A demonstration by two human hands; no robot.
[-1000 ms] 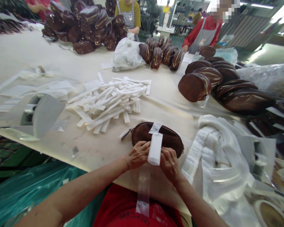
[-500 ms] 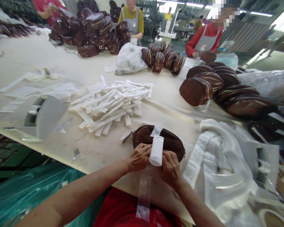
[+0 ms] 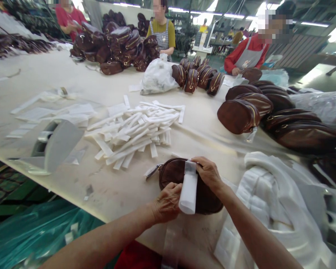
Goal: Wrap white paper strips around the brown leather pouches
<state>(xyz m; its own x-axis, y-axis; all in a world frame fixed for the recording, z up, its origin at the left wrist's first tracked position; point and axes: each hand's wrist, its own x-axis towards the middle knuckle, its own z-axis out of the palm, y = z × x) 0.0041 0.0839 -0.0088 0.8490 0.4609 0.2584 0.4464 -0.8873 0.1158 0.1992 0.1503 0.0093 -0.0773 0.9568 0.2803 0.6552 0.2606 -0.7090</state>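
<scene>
A dark brown zippered pouch [image 3: 170, 171] lies in front of me on the table, its zip pull sticking out at the left. A white strip [image 3: 188, 192] runs down across its middle, its near end curled into a loop. Clear tape seems to hold the strip's upper end. My left hand [image 3: 170, 201] is closed at the pouch's near left side, fingertips beside the strip; the fingertips are partly hidden. At the far edge my right hand [image 3: 208, 172] grips the pouch by the strip's top, fingers bent over the rim.
A pile of white strips [image 3: 140, 130] lies beyond the pouch. Grey tape dispensers [image 3: 58, 145] stand left and right, with a white foam bundle [image 3: 257, 198] at the right. Brown pouches [image 3: 238, 116] fill the right side; more are heaped behind. Several people [image 3: 162, 35] stand across the table.
My right hand has moved from the strip's near end up to the pouch's far edge. My left hand has shifted slightly down, and the pouch now shows more of its near side.
</scene>
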